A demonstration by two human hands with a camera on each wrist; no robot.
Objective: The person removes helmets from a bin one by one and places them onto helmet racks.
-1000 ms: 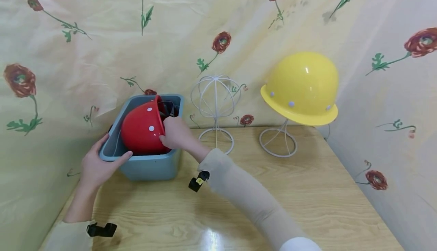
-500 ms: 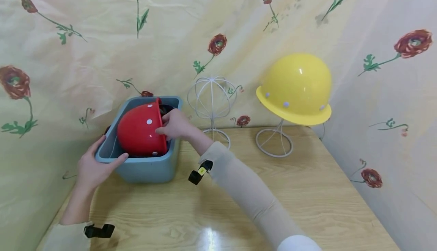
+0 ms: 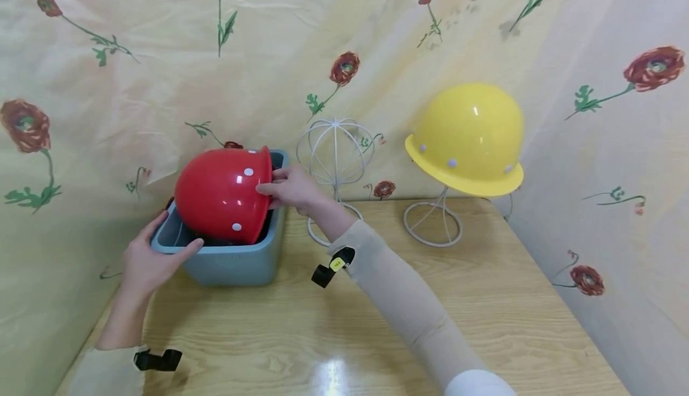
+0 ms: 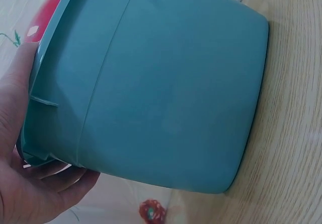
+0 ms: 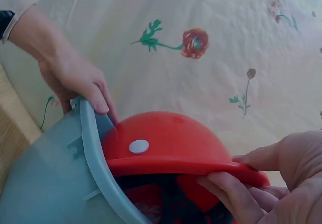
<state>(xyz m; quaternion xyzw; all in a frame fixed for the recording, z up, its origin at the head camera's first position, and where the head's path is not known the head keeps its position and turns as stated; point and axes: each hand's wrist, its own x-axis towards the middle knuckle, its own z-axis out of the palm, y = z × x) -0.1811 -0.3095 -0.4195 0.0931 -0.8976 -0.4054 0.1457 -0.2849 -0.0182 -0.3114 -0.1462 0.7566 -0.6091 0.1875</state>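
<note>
In the head view a red hard hat (image 3: 215, 192) with white rivets lies tilted on its side, its dome rising over the left rim of a blue-grey plastic bin (image 3: 231, 267). My right hand (image 3: 298, 191) pinches the hat's brim, thumb on the outside and fingers inside, as the right wrist view shows. Dark straps show inside the hat (image 5: 166, 138) there. With my left hand (image 3: 148, 264) I grip the bin's near left corner. The left wrist view has the thumb over the rim and the fingers around the outside of the bin (image 4: 166, 93).
A bare white wire stand (image 3: 336, 124) stands right of the bin, behind my right wrist. Farther right, a yellow hard hat (image 3: 470, 136) sits on a second wire stand (image 3: 433, 244). Flower-printed sheeting (image 3: 280, 55) lines the back and sides of the wooden table (image 3: 258, 336).
My right hand has drawn the red hard hat upward, so more of its dome stands above the bin. The left hand keeps its grip on the bin's corner.
</note>
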